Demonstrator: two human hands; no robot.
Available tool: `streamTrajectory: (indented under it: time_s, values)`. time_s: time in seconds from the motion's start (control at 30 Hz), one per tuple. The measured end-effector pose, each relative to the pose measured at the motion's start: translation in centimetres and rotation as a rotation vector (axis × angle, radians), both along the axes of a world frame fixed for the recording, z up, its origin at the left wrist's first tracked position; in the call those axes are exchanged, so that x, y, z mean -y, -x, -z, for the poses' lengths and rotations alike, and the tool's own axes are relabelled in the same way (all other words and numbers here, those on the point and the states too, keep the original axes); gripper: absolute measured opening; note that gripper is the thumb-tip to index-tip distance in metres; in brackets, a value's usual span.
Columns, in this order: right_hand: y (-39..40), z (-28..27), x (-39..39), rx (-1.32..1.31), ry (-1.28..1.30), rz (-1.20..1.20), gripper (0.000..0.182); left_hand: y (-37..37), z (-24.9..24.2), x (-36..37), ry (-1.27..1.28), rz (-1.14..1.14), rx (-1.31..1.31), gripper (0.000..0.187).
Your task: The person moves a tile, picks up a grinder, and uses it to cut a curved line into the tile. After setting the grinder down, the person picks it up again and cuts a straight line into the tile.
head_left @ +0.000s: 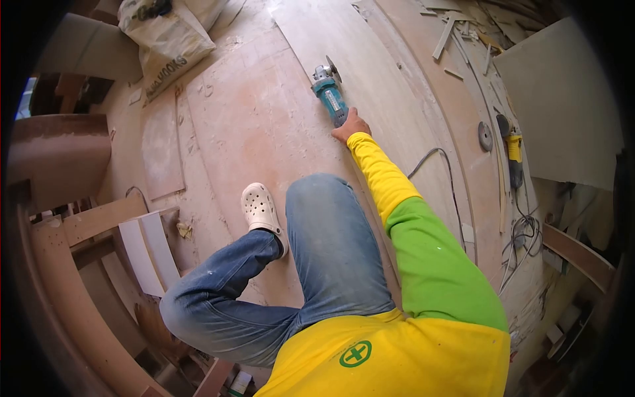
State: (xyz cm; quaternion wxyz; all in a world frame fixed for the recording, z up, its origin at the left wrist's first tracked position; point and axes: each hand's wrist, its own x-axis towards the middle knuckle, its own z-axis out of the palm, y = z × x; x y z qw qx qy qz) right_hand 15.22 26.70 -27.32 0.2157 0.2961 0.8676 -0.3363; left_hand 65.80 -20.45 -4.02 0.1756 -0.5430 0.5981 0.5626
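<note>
My right hand [350, 126] reaches forward in a yellow and green sleeve and grips the rear handle of a teal angle grinder [329, 92]. The grinder's disc end rests at the edge of a long plywood sheet [377, 59] lying on the dusty wooden floor. Its grey cable [436, 155] loops back to the right of my arm. I crouch with my jeans-clad knee and a white clog [259, 208] on the floor. My left hand is out of sight.
A yellow power tool [512, 149] and a loose disc [485, 135] lie to the right among cords. A sack [169, 40] sits at the top left, wood offcuts [463, 26] at the top right. White boards [149, 248] and curved wooden frames stand at the left.
</note>
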Motion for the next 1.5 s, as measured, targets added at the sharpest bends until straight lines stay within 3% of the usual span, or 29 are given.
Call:
streamTrajectory:
  time_s: [0.3, 0.43, 0.53, 0.7, 1.2, 1.5]
  values:
    - [0.3, 0.8, -0.1, -0.007, 0.01, 0.006, 0.081, 2.9, -7.6, -3.5, -0.037, 0.428, 0.056, 0.041]
    - [0.6, 1.2, -0.2, 0.008, 0.002, 0.0, 0.081, 9.0, -11.9, -3.3, -0.012, 0.757, -0.109, 0.041]
    - [0.5, 0.5, -0.2, 0.01, 0.014, 0.001, 0.082, 15.6, -15.1, -5.6, 0.199, 0.576, -0.298, 0.042]
    - [0.9, 0.6, -0.1, 0.026, 0.012, -0.01, 0.086, 20.5, -14.4, -3.1, 0.189, 0.704, -0.293, 0.047]
    - [-0.7, 0.2, -0.2, 0.033, -0.005, -0.018, 0.086, 22.1, -14.4, -4.4, 0.161, 0.685, -0.332, 0.054]
    - [0.2, 0.5, -0.5, 0.041, 0.018, -0.028, 0.085, 22.1, -14.5, -4.4, 0.108, 0.61, -0.281, 0.049]
